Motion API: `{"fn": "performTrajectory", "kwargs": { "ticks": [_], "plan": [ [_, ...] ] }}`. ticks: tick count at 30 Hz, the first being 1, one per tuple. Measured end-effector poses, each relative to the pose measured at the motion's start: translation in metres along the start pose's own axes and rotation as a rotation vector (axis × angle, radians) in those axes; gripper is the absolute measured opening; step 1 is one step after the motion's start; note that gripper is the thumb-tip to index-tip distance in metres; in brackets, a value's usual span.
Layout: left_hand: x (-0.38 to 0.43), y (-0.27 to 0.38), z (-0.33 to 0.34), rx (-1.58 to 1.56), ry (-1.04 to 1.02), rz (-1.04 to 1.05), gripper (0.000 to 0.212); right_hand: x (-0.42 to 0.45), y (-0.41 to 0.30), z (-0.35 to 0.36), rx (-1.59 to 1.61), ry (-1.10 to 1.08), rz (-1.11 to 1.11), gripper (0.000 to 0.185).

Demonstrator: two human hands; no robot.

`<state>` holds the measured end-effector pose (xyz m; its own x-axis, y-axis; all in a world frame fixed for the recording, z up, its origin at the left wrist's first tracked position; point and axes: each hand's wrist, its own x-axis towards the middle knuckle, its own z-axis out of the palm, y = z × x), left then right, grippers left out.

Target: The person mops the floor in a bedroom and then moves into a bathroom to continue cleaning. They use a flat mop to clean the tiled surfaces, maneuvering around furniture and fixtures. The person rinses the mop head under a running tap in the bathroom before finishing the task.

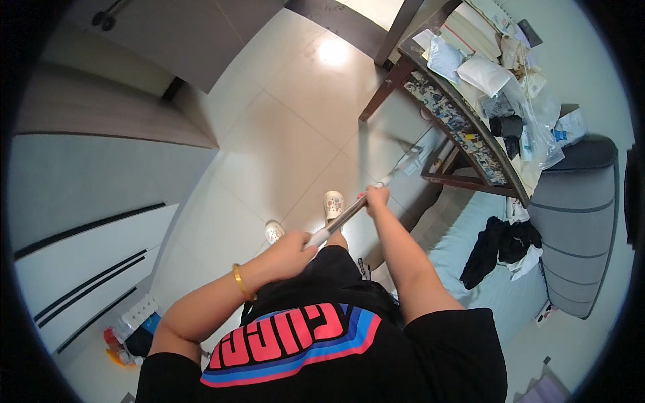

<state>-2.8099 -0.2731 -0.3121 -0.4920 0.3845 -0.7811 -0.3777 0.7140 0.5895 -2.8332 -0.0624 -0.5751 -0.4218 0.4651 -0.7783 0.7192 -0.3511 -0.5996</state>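
Observation:
A metal pole [347, 215] with a white grip slants across in front of my body. My left hand [292, 253] closes around the white grip near its lower end, by my thigh. Farther up, my right hand [377, 199] is wrapped around the shaft. Beyond that hand the pole runs toward the floor beside the wooden desk, where its blurred far end cannot be made out clearly. Below the pole are my feet in white clogs [334, 204] on the tiled floor [282, 146].
At the upper right stands a dark wooden desk [385, 90] piled with papers and plastic bags. A bed [453, 252] with black clothes [486, 252] lies at the right. White drawers [101, 257] line the left, with assorted items [133, 327] on the floor beside them.

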Motion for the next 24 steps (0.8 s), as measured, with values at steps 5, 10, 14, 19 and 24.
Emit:
{"fn": "performTrajectory", "kwargs": {
  "ticks": [5, 10, 14, 19, 24],
  "plan": [
    [-0.065, -0.009, -0.027, 0.098, 0.016, -0.076, 0.031, -0.073, 0.02, 0.037, 0.088, -0.077, 0.016, 0.018],
    [-0.107, -0.006, -0.048, 0.125, 0.027, -0.097, 0.031, -0.123, 0.014, 0.052, 0.323, -0.159, 0.083, 0.013],
    [-0.116, 0.022, -0.051, 0.208, 0.069, 0.019, 0.029, -0.122, 0.0, 0.043, 0.458, -0.103, 0.061, 0.013],
    [-0.065, 0.011, -0.02, 0.205, 0.11, 0.184, 0.033, -0.063, -0.007, 0.009, 0.43, -0.084, 0.016, 0.013],
    [-0.04, -0.003, -0.001, 0.26, 0.123, 0.077, 0.031, -0.038, 0.008, 0.02, 0.201, 0.083, 0.053, 0.013]
  ]
}}
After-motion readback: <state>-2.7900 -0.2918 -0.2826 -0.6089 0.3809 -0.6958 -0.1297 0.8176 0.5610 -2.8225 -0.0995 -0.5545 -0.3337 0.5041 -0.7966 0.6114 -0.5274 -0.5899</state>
